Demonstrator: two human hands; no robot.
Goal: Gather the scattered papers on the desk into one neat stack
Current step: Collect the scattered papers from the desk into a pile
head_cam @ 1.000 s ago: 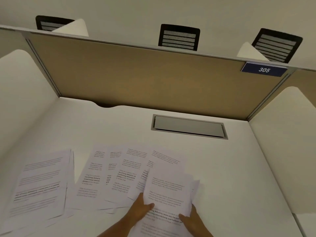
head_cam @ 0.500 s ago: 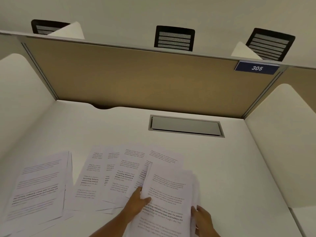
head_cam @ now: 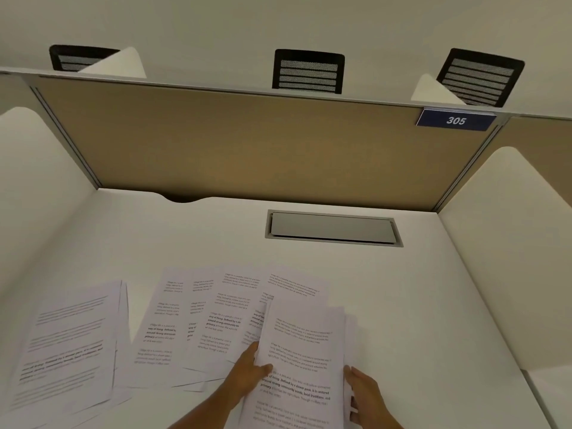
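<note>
Head view: the left hand (head_cam: 247, 374) holds the left edge of a gathered stack of papers (head_cam: 301, 360), its grip closed with the thumb on top and fingers hidden beneath. The right hand (head_cam: 366, 397) steadies the stack's right edge, fingers curled along the side. The stack's lower end is cut off by the frame, and its print is too small to read. Fanned loose sheets (head_cam: 204, 320) lie just left of it on the white tabletop (head_cam: 418, 305), with another pile (head_cam: 68, 345) farther left. Behind sit a cable hatch (head_cam: 332, 228), a tan divider panel (head_cam: 247, 144) and a "305" plate (head_cam: 455, 120).
</note>
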